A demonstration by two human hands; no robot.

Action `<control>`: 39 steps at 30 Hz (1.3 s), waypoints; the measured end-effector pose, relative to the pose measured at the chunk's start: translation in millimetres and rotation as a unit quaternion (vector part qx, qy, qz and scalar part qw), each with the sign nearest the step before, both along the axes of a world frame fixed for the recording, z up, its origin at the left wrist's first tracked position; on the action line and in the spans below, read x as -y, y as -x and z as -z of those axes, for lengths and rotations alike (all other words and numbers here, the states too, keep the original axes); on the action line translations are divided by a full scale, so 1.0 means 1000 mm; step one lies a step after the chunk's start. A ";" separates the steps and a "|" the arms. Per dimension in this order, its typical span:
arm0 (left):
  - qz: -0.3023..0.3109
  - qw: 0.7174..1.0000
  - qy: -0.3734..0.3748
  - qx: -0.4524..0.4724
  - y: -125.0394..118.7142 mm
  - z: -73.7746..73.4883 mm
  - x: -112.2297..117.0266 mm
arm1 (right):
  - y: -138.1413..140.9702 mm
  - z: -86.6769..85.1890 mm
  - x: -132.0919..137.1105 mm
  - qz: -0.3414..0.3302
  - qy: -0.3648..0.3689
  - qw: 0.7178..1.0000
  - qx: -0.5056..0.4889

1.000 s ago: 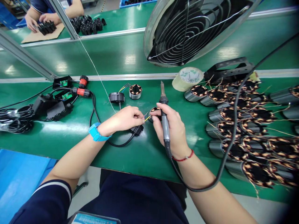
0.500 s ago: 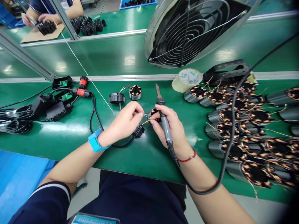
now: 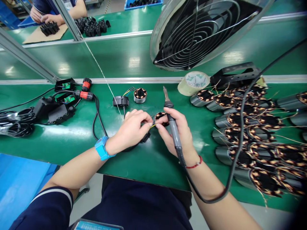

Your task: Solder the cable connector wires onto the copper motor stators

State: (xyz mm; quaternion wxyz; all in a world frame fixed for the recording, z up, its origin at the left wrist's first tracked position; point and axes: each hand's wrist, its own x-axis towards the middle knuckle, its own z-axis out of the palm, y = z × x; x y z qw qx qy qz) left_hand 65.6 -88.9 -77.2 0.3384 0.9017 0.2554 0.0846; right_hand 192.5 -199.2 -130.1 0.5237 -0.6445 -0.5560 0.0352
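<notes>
My right hand grips a soldering iron, its tip pointing up and away. Its thumb and forefinger also meet at the end of a thin yellow wire. Closed in a pinch, my left hand has its fingertips at this same wire, close to the right fingertips. A copper-wound stator lies just behind the right fingers, partly hidden by them. Below the left fingers sits a black cable cap, mostly covered. A thin pale strand slants down to behind the left hand; its end is hidden.
Another stator stands beside a round black housing. Many stators fill the right side, near a tape roll. A fan overhangs the back. Cables and black boxes lie left. A co-worker's hands are across the bench.
My left hand has moved right until its fingertips meet the wire by my right fingers. The pale strand has shifted right at its upper part. The soldering iron stays in my right hand.
</notes>
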 end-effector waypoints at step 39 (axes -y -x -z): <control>-0.036 0.998 0.040 -0.016 -0.006 0.009 -0.010 | 0.015 0.006 0.047 0.129 -0.099 0.983 -0.087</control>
